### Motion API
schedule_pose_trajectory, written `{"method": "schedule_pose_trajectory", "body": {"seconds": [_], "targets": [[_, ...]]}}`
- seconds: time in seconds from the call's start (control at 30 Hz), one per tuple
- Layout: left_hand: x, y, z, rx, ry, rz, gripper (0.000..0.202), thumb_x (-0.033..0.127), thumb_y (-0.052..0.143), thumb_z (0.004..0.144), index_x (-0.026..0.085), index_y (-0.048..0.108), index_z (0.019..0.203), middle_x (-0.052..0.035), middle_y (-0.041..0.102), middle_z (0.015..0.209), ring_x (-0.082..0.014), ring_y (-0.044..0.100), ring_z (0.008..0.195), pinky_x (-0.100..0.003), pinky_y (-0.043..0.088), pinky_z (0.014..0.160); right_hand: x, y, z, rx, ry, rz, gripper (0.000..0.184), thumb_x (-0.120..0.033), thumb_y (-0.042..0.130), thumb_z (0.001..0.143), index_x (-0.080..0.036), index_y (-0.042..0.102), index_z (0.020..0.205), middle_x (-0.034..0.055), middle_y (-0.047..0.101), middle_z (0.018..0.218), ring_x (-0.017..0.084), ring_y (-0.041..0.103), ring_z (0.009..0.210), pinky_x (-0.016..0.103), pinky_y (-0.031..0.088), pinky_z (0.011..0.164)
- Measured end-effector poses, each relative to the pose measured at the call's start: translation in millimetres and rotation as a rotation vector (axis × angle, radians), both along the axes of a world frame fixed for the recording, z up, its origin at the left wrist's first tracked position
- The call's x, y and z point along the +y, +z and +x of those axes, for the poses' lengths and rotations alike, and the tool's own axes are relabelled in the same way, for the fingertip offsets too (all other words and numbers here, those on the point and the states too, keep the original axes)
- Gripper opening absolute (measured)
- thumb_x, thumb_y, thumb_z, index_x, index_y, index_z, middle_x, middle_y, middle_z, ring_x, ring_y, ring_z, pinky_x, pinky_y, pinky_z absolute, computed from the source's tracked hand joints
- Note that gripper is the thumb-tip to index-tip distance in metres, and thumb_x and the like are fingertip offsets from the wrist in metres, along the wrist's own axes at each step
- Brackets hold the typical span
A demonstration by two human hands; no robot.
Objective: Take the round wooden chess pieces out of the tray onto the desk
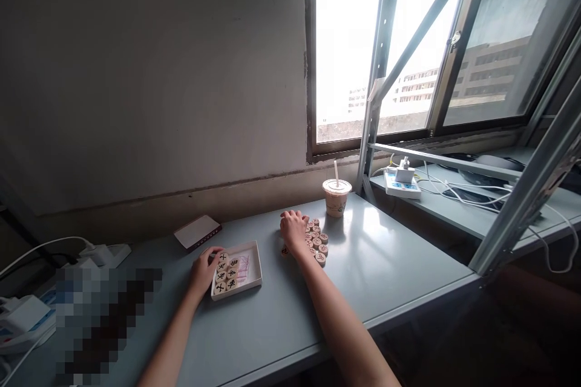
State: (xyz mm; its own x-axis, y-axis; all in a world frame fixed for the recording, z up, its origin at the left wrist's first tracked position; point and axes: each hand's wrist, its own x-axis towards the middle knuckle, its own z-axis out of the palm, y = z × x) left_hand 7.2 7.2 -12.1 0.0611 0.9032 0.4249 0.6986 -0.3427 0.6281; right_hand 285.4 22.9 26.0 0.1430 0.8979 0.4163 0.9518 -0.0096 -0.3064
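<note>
My left hand [205,268] rests at the left edge of a shallow white box [250,267], its fingers curled over the rim by several round wooden chess pieces [226,273] lying inside. My right hand [294,230] lies palm down on a cluster of loose wooden chess pieces [318,242] on the grey table [372,254]. Its fingers are bent over the pieces, and whether it grips one is hidden.
A lidded drink cup with a straw [336,196] stands just beyond the loose pieces. A white and red box lid [197,232] lies behind the box. Power strips and cables sit at far left [102,254] and on the right shelf [402,184].
</note>
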Motion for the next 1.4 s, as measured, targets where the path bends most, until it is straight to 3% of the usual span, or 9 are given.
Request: {"method": "schedule_pose_trajectory", "body": {"seconds": [0.2,0.33,0.47,0.63,0.8,0.9,1.03,1.23,1.4], "targets": [[-1.3,2.0,0.7,0.011,-0.002,-0.009,0.029,0.040,0.041,0.077,0.020,0.061,0.086,-0.0066,0.067,0.093,-0.0214,0.062,0.082,-0.032,0.048,0.076,1.8,-7.0,5.7,-0.009,-0.030,-0.015,0.028,-0.013,0.036,0.085,-0.016,0.064,0.086,0.0142,0.060,0.095,0.027,0.045,0.094,0.041,0.027,0.080],[-2.4,3.6,2.1,0.002,0.002,0.001,0.029,0.040,0.042,0.076,0.021,0.061,0.084,-0.0064,0.067,0.091,-0.0215,0.062,0.082,-0.031,0.048,0.075,4.8,-11.2,2.1,-0.015,0.004,0.034,0.033,-0.021,0.032,0.090,-0.018,0.059,0.108,0.0134,0.057,0.114,0.028,0.043,0.106,0.046,0.022,0.093],[-1.1,2.9,2.3,0.017,0.003,-0.008,0.029,0.040,0.041,0.077,0.020,0.061,0.086,-0.0064,0.067,0.093,-0.0207,0.062,0.078,-0.031,0.048,0.073,9.6,-23.9,1.5,-0.019,0.049,-0.004,0.041,-0.034,0.031,0.093,-0.016,0.049,0.125,0.0147,0.048,0.132,0.030,0.033,0.124,0.057,0.005,0.102],[-0.9,3.2,2.2,0.025,0.015,-0.018,0.029,0.038,0.042,0.076,0.020,0.062,0.086,-0.0067,0.067,0.094,-0.0215,0.062,0.082,-0.031,0.048,0.075,8.8,-25.4,6.8,-0.014,-0.018,-0.068,0.041,-0.035,0.028,0.094,-0.016,0.060,0.110,0.0158,0.051,0.128,0.033,0.033,0.125,0.062,0.000,0.102],[-1.8,4.6,2.9,0.033,0.015,-0.012,0.028,0.037,0.041,0.076,0.020,0.061,0.085,-0.0069,0.067,0.093,-0.0217,0.061,0.085,-0.032,0.048,0.076,0.4,-13.1,-5.8,-0.011,0.013,-0.031,0.035,-0.026,0.031,0.091,-0.013,0.058,0.111,0.0181,0.053,0.123,0.032,0.040,0.119,0.062,0.007,0.103],[-0.4,3.4,2.6,0.039,0.017,-0.006,0.028,0.037,0.041,0.075,0.020,0.061,0.084,-0.0067,0.067,0.092,-0.0213,0.062,0.082,-0.032,0.048,0.076,-5.5,-14.3,-20.4,0.000,0.141,-0.054,0.038,-0.027,0.031,0.091,-0.015,0.050,0.122,0.0161,0.044,0.135,0.030,0.032,0.127,0.062,0.011,0.103],[0.9,1.6,1.8,0.032,0.011,-0.002,0.028,0.037,0.041,0.075,0.020,0.061,0.085,-0.0066,0.067,0.092,-0.0207,0.062,0.079,-0.032,0.048,0.073,-6.9,-24.3,-26.8,-0.098,0.301,-0.103,0.044,-0.027,0.028,0.092,-0.015,0.040,0.133,0.0144,0.033,0.143,0.026,0.020,0.135,0.059,0.007,0.106],[0.4,0.8,1.4,0.037,0.005,-0.018,0.028,0.035,0.039,0.076,0.020,0.061,0.086,-0.0067,0.066,0.094,-0.0219,0.061,0.086,-0.033,0.047,0.079,-2.4,-27.0,-7.9,-0.141,0.143,-0.208,0.049,-0.014,0.030,0.088,-0.015,0.039,0.136,0.0144,0.026,0.146,0.024,0.015,0.138,0.047,0.006,0.110],[0.9,0.0,0.8,0.042,0.004,-0.033,0.028,0.035,0.039,0.077,0.020,0.060,0.087,-0.0069,0.066,0.095,-0.0223,0.060,0.089,-0.034,0.046,0.082,-5.7,-22.4,-0.4,-0.166,0.141,-0.226,0.048,-0.014,0.037,0.084,-0.010,0.044,0.132,0.0179,0.031,0.143,0.029,0.019,0.136,0.050,0.001,0.109]]}}
